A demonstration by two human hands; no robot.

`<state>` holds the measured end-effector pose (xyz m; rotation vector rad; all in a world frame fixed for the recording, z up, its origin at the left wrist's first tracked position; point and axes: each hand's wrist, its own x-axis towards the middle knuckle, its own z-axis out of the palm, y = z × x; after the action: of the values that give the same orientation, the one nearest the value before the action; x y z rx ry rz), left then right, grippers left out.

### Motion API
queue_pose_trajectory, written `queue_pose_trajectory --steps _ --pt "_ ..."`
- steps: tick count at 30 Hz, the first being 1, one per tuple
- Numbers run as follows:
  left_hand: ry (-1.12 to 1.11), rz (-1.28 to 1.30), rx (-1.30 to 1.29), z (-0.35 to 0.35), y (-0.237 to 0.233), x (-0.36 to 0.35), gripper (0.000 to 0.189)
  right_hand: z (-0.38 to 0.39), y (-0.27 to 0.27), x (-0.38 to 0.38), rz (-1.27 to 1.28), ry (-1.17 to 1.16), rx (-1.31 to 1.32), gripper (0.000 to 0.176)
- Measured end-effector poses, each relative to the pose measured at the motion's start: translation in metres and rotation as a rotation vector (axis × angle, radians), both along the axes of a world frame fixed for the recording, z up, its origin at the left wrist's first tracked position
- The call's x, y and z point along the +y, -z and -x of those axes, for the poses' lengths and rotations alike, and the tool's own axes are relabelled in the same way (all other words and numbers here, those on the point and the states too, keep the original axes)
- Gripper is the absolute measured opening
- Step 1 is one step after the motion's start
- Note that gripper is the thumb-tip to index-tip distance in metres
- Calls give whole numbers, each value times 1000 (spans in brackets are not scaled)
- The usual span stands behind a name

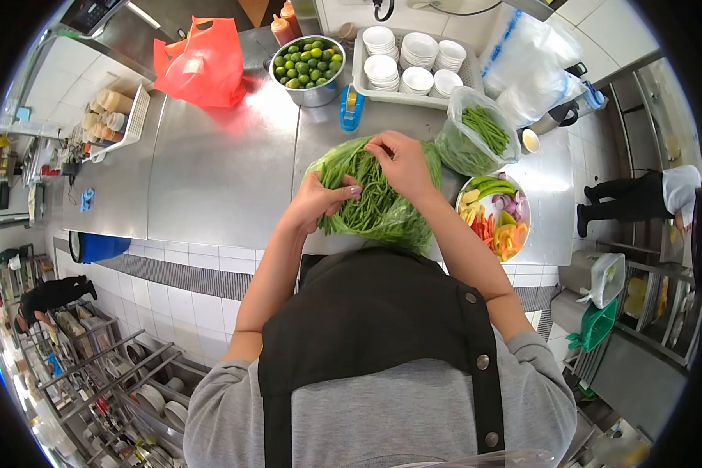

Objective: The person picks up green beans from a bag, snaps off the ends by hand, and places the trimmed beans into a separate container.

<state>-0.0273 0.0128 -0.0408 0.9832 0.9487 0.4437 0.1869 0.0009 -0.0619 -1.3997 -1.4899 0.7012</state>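
A clear plastic bag (423, 204) lies open on the steel counter in front of me, full of long green beans (372, 199). At the bag's left side, my left hand (325, 196) is closed around some of the beans, thumb on top. My right hand (398, 162) reaches over the far side of the bag with its fingertips pinched together at the beans; what exactly sits between them is partly hidden. To the right stands a second clear bag (459, 148) with shorter cut bean pieces (485, 129).
A plate (485, 204) of cut vegetables lies at the right. Behind are a tape dispenser (352, 109), a bowl (313, 96) of green citrus, a tray (413, 97) of stacked white cups and a red bag (203, 66). Two people (639, 195) stand farther off, one on each side.
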Motion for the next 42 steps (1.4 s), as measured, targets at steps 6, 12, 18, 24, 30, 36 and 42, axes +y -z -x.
queue_pose_trajectory --steps 6,12,18,24,30,36,42 --pt "-159 80 -62 -3 13 -3 16 -41 33 2 178 -47 -296 13" --pt "-475 -6 -258 -13 11 3 12 -27 9 -20 382 -417 36 20" --pt "-490 -123 -264 -20 5 7 13 18 -7 -28 407 -270 581 21" --pt "-647 -23 -372 -21 -3 0 17 12 -6 -22 283 -142 197 19" --pt "-670 152 -384 -11 32 5 20 18 -15 -29 216 -400 283 11" --pt "-666 212 -359 -21 15 1 15 11 -30 -28 332 -563 457 11" --pt "-746 430 -517 5 61 26 18 24 -61 -29 266 -671 219 5"
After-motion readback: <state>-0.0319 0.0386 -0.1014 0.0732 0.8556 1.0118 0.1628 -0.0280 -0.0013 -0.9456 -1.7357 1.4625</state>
